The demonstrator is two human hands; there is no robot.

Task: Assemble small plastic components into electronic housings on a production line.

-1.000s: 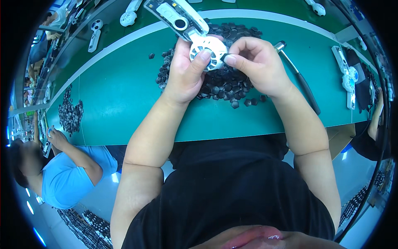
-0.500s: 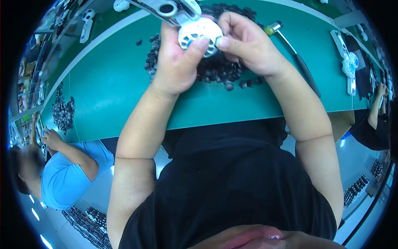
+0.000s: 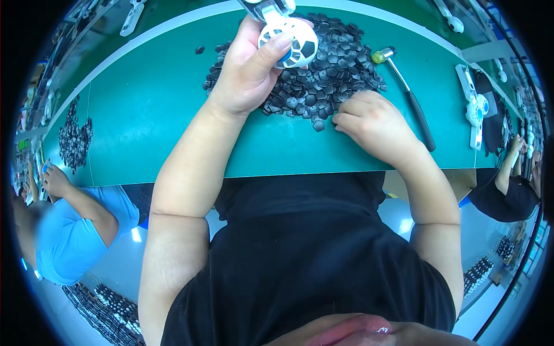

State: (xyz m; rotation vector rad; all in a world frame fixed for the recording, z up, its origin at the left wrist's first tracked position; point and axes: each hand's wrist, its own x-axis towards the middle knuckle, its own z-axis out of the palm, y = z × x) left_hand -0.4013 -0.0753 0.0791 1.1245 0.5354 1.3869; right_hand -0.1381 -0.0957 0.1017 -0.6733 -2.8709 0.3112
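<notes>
My left hand (image 3: 245, 78) grips a white ball-shaped part (image 3: 295, 30) with its thumb across the front. Black pentagons fill some of the part's openings, while others look unfilled, and a bit of blue shows beside the thumb. A white and silver arm piece (image 3: 266, 10) adjoins its top and runs out of view. At the near right edge of a heap of black pentagon pieces (image 3: 334, 63) is my right hand (image 3: 372, 124), low over the green table. Its fingers are curled together, and whatever lies between the fingertips is hidden.
A hammer (image 3: 416, 115) with a yellowish head lies right of the heap. White jointed parts (image 3: 476, 112) rest at the table's right end. More dark pieces (image 3: 75, 141) are piled at left. One person in blue (image 3: 81, 230) sits at left, another in black (image 3: 499, 196) at right.
My right hand has left the ball-shaped part and come down toward me to the heap's near edge. The left hand still holds the part, now turned to show more black pentagons.
</notes>
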